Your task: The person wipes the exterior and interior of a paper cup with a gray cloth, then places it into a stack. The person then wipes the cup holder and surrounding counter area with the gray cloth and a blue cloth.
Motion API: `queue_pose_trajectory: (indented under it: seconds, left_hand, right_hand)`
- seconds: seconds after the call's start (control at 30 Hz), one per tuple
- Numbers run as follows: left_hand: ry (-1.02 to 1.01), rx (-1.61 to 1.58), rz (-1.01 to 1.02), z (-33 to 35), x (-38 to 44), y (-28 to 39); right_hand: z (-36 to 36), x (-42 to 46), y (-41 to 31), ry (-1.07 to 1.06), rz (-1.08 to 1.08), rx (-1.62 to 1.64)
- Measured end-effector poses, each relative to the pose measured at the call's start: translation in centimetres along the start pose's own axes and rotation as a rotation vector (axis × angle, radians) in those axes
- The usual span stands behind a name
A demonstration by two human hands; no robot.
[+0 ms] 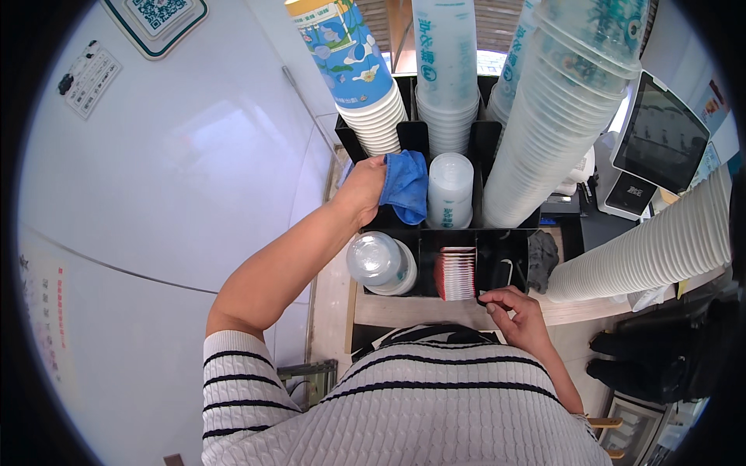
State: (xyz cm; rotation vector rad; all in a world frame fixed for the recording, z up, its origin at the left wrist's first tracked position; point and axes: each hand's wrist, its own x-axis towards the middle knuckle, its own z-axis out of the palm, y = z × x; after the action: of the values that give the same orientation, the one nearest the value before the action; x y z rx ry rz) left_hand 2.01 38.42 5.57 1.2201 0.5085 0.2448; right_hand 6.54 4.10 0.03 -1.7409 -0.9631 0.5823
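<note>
My left hand grips a blue cloth, which hangs over the left part of a black cup organizer. Just behind the cloth rises a stack of printed paper cups. To its right stands a short stack of translucent plastic cups. My right hand is at the organizer's front edge, thumb and forefinger close together at a small black part; whether that is the organizer's rim or a loose piece I cannot tell. Red-and-white packets fill a front compartment beside it, and clear plastic cups occupy the left one.
Tall stacks of plastic cups and larger clear cups rise from the organizer. A long leaning stack of white cups, a grey cloth and a touchscreen terminal are on the right. A white wall panel borders the left.
</note>
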Motion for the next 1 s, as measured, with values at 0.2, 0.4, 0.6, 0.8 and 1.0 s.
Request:
queue_pose_trajectory:
  seconds: [0.2, 0.4, 0.6, 0.8, 1.0]
  left_hand:
    - [-0.015, 0.595, 0.459, -2.7, -2.3, 2.7]
    - [-0.503, 1.9, 0.553, -1.7, -3.0, 1.8]
    - [-0.834, 2.041, 0.181, -2.3, 3.6, -2.0]
    - [-0.821, 2.126, -0.358, -1.3, 7.2, -7.6]
    - [-0.9, 2.176, -0.478, -1.2, 7.8, -8.3]
  right_hand:
    - [-0.3, -0.1, -0.4, -0.016, 0.013, -0.031]
    - [0.1, -0.4, 0.9, -0.038, 0.049, -0.045]
    - [0.3, -0.3, 0.7, -0.068, 0.036, -0.093]
    - [-0.2, -0.9, 2.1, 0.0, 0.044, -0.1]
    - [-1.0, -1.0, 1.6, 0.046, 0.095, -0.094]
